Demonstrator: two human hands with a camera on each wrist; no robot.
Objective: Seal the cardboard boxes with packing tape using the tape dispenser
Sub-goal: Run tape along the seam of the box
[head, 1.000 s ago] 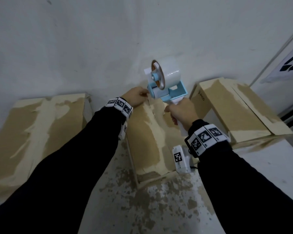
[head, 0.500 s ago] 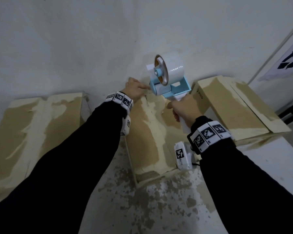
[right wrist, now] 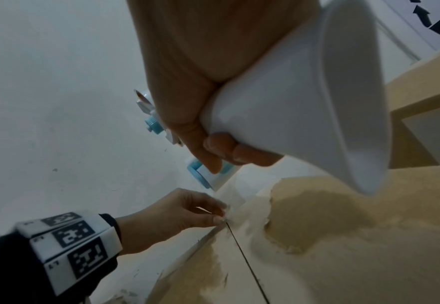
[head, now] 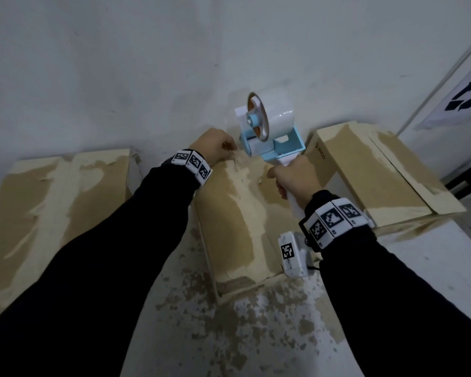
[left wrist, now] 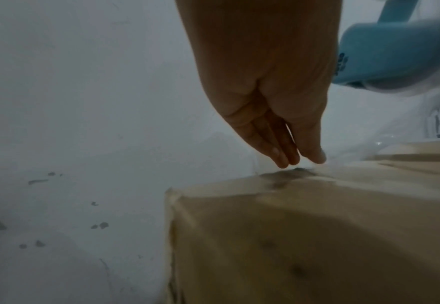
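Observation:
The middle cardboard box point(head: 229, 221) lies with its flaps shut and a dark seam point(right wrist: 244, 261) along the top. My left hand point(head: 227, 148) is at the box's far edge by the wall, where thumb and fingers point(left wrist: 281, 154) pinch the end of the clear tape point(left wrist: 343, 156). My right hand point(head: 283, 183) grips the white handle point(right wrist: 304, 102) of the blue tape dispenser point(head: 272, 131). It holds the dispenser tilted just above the far end of the box. The tape runs from the roller point(right wrist: 213, 174) down to my left hand point(right wrist: 220, 216).
A second box point(head: 52, 200) lies at the left and a third point(head: 365, 170) at the right, its flap partly lifted. A white wall stands right behind the boxes. The white floor point(head: 229, 336) in front is speckled with brown scraps. A sign point(head: 462, 99) hangs at the far right.
Both hands and the dispenser have shifted a little toward the wall. The grips on the handle and on the tape end look the same.

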